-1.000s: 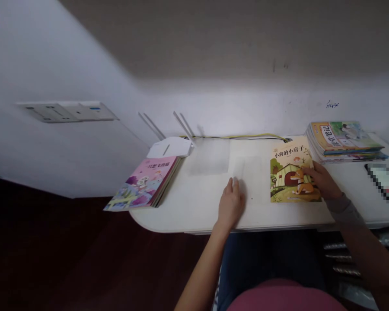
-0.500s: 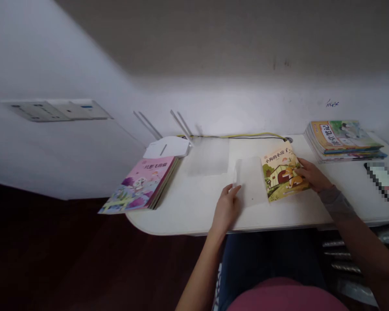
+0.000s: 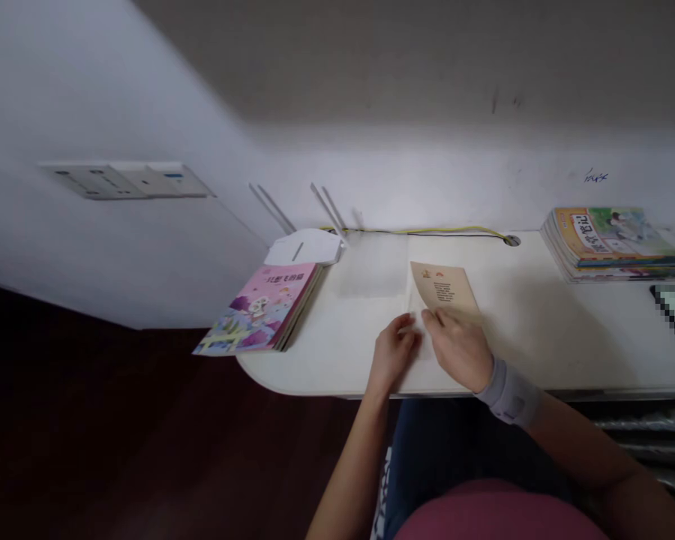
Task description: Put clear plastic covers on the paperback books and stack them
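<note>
1 thin picture book [image 3: 444, 289], lying just beyond the fingers. Left hand [image 3: 394, 352] is pinching its near corner; right hand [image 3: 458, 349] is pressing it, fingers flat. Probably light, floppy; grip the spine edge.

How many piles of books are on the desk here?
2. A pink-covered pile at the left end of the desk by the router, a second pile at the far right. One tan booklet lies singly at the right hand.

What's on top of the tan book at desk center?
Only the right hand, fingers on the near edge of the tan book; left hand beside it. Near corner is covered by the hands.
</note>
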Action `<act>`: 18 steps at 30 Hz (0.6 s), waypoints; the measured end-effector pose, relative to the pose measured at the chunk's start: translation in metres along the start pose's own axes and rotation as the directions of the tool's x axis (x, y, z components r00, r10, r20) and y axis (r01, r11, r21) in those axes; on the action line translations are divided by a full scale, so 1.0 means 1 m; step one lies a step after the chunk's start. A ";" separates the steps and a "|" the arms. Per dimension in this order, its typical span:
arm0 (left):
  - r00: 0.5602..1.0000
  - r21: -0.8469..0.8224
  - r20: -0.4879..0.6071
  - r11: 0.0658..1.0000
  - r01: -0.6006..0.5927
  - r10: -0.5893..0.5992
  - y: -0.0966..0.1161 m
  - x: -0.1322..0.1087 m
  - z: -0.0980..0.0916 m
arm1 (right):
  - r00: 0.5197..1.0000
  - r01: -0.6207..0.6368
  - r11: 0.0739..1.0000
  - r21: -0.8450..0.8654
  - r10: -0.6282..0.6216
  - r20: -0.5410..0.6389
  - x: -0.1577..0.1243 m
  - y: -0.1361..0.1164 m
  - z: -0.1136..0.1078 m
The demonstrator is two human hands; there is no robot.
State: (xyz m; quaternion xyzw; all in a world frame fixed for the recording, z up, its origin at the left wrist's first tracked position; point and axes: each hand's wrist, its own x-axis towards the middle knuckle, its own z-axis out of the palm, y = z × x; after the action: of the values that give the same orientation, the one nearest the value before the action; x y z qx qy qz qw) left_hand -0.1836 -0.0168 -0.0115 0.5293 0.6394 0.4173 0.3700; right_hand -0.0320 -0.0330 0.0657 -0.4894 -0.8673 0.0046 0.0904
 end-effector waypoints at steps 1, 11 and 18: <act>1.000 -0.018 0.007 1.000 -0.016 0.016 0.001 0.000 -0.001 | 1.000 0.013 0.999 -0.030 -0.013 0.022 0.003 -0.006 0.005; 0.998 -0.002 0.049 1.000 -0.026 0.026 -0.012 0.003 -0.017 | 0.989 0.148 0.989 0.002 -0.147 -0.019 0.014 -0.018 0.059; 0.952 0.534 -0.075 0.818 -0.214 0.298 -0.023 0.004 -0.011 | 0.990 0.100 0.982 0.163 -0.081 -0.116 -0.001 0.033 0.061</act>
State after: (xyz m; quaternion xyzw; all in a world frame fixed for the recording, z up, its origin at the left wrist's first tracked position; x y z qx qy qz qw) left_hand -0.2032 -0.0162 -0.0290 0.6565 0.6778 0.3147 0.1029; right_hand -0.0136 -0.0121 0.0020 -0.4396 -0.8790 0.0471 0.1789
